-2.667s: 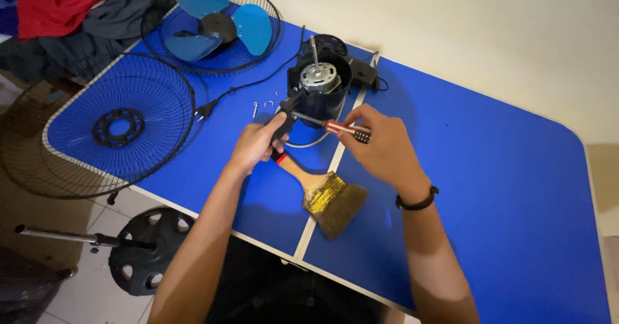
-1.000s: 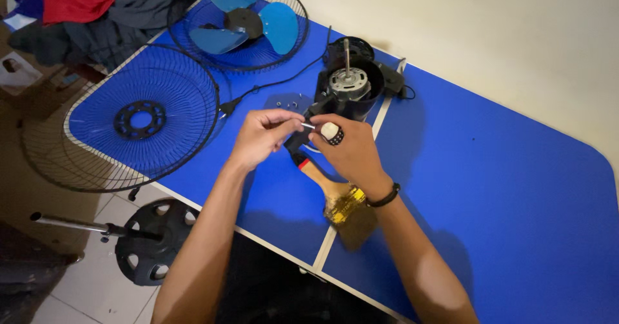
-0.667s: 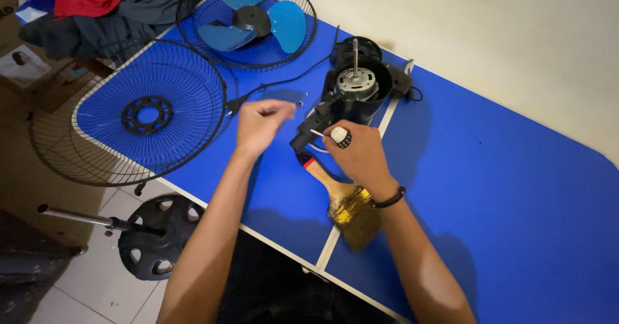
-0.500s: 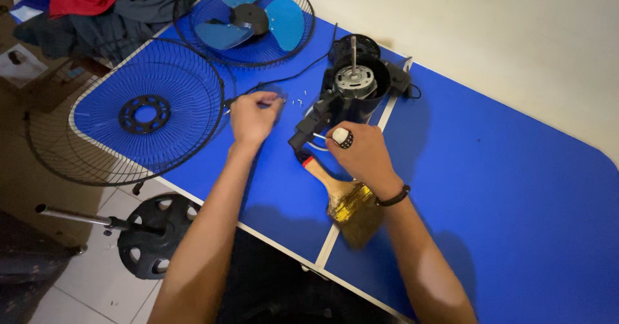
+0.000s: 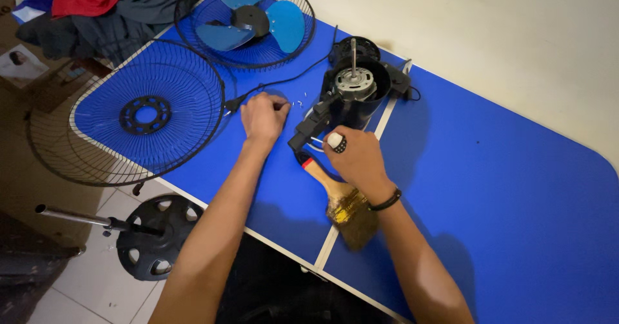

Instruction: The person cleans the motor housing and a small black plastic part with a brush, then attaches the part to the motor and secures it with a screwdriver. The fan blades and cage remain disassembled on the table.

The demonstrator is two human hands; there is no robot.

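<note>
Screwdriver point(image 5: 336, 143): gripped in right hand point(image 5: 355, 159), only its white-capped handle end showing, just below fan motor point(image 5: 353, 87).
Left hand point(image 5: 263, 114): fingers curled, tips down on blue table point(image 5: 516, 188) among small screws point(image 5: 299, 101); whether it pinches one, cannot tell.
Paintbrush point(image 5: 340, 200): lies under the right wrist.
Fan guard point(image 5: 147, 113): left of the left hand.
Blade point(image 5: 248, 22): in the rear guard, beyond the left hand.

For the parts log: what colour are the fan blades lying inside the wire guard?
Blue, around a black hub: the fan blades show in the head view.
</note>
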